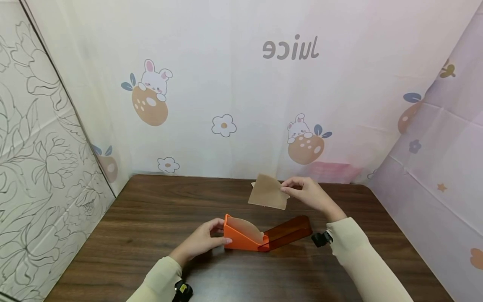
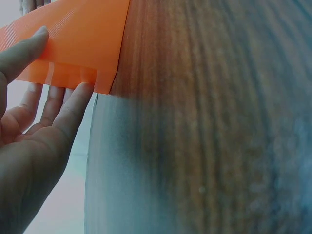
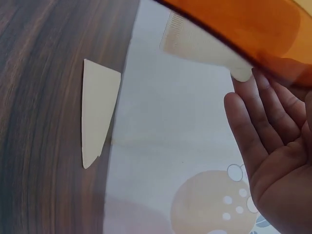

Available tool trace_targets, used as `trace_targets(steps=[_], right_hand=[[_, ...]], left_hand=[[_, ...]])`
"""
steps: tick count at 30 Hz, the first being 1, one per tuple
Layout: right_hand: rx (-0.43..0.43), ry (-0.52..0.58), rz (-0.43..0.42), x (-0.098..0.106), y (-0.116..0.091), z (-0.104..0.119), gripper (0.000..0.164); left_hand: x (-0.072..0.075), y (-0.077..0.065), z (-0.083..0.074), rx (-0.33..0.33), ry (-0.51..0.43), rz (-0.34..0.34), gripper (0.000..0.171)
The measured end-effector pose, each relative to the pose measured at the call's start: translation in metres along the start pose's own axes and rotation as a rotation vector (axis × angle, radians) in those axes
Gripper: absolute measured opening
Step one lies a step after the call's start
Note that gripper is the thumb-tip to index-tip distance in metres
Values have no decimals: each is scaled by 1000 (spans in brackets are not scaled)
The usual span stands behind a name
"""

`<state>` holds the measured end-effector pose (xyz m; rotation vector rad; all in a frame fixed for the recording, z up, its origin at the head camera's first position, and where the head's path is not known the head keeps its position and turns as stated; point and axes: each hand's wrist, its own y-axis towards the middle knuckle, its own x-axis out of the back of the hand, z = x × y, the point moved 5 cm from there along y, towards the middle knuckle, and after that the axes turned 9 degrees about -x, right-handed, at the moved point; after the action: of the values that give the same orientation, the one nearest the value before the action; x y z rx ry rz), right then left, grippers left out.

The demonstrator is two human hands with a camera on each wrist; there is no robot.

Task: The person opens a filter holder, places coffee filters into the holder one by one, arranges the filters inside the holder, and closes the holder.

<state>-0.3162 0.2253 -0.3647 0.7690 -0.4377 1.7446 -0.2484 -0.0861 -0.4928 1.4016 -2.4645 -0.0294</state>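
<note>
An orange coffee filter holder [image 1: 238,240] sits on the table, its translucent brown lid [image 1: 290,233] swung out to the right. Tan paper coffee filters [image 1: 247,227] stand inside it. My left hand [image 1: 200,242] grips the holder's tall left end, thumb on the near side; the left wrist view shows the fingers [image 2: 73,109] at its edge. Above and behind the holder, my right hand [image 1: 310,195] pinches a coffee filter [image 1: 267,193] by its right edge. In the right wrist view, the lid partly covers that filter [image 3: 197,41] and the fingertips.
Another pale filter [image 3: 100,114] lies on the table near its far edge; the held one mostly hides it in the head view. The wood-grain table [image 1: 151,218] meets a printed curtain [image 1: 196,84] at the back, with more fabric at both sides.
</note>
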Motion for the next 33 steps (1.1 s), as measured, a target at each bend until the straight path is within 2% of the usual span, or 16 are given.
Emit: trace_targets(steps=[5,14,25,33], right_hand=[[5,-8,-13,-1,-1,8,12],[16,17,-5,0,-2,1,14],[91,73,31,0,-11,22,10],[106,40,74,-5,-17,33,8]], left_hand=[[1,-1,0,3,1,-2,38],[1,0,0,0,12,3,39],[1,2,1,-2,15,2,39],[1,0,1,5,13,3,39]])
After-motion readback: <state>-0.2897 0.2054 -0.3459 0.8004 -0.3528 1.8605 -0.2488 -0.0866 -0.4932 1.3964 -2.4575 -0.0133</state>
